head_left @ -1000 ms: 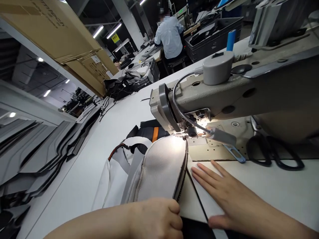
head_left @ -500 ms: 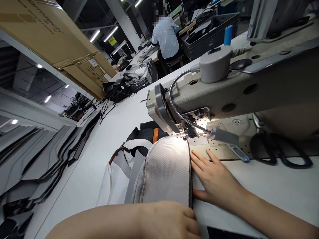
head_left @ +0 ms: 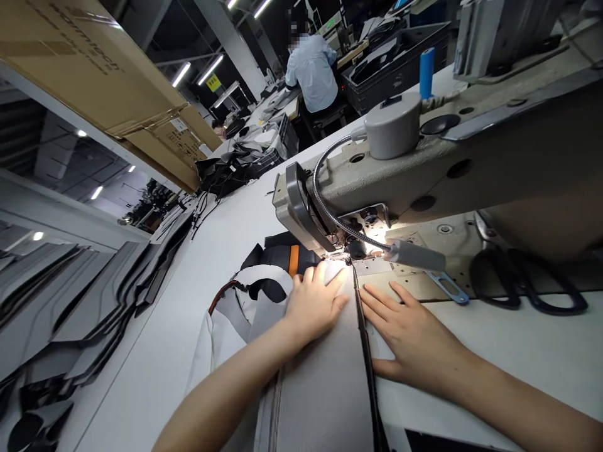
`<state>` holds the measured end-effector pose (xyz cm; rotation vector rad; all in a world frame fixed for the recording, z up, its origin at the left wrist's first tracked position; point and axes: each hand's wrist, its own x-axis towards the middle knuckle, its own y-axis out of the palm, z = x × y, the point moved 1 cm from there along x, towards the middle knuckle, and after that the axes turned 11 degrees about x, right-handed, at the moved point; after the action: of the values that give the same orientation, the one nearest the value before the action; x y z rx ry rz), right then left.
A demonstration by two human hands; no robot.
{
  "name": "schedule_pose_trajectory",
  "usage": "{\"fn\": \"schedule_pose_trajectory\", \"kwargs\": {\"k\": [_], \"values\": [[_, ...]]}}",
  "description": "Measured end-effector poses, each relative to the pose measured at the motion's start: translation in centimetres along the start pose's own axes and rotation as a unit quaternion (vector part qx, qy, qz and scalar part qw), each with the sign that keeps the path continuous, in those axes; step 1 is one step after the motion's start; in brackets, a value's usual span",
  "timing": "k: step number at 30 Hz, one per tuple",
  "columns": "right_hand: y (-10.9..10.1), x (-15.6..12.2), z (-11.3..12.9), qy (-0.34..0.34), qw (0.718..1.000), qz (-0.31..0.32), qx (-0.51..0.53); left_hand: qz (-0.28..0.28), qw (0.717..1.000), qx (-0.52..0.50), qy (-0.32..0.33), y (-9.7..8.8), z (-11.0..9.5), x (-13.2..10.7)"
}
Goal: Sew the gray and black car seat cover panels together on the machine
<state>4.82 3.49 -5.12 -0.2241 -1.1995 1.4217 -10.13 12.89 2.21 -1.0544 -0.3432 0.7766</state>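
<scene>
Nearest to us, the grey mesh panel (head_left: pixel 325 370) lies flat on the white counter (head_left: pixel 494 351) and runs away from us toward the needle of the sewing machine (head_left: pixel 424 182). We judge it light and limp, with little body of its own. The dark zipper tape (head_left: pixel 365 339) along its right edge looks firmer and less ready to stretch.

Our left hand (head_left: pixel 316 301) rests on the panel's far end, fingers loosely curled and pressing, gripping nothing. Our right hand (head_left: pixel 407 336) lies open and flat just beside the zipper edge, fingers spread toward the needle. Such cloth seems best handled by flat palms near the seam, not by pinching.

Beyond, black scissors (head_left: pixel 527 282) lie on the machine bed. Farther off, a person in a light shirt (head_left: pixel 311 69) sits facing away.
</scene>
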Motion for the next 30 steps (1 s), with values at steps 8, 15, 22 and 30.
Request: {"fn": "schedule_pose_trajectory", "kwargs": {"k": [8,15,22,30], "values": [[0.1,-0.4,0.3,0.013,0.999,-0.023,0.023,-0.057,0.996,-0.024,-0.059,0.4,-2.0,-0.5],[-0.8,-2.5,1.5,-0.024,0.996,0.006,0.083,-0.057,0.996,-0.036,-0.054,1.0,-2.0,-0.4],[-0.1,-2.4,2.5,0.02,0.998,-0.026,0.053,-0.081,0.994,-0.05,-0.062,0.8,-2.0,-0.6],[0.2,-2.0,2.8,0.036,0.996,-0.056,0.056,-0.08,0.994,-0.04,-0.06,0.6,-2.1,-0.7]]}}
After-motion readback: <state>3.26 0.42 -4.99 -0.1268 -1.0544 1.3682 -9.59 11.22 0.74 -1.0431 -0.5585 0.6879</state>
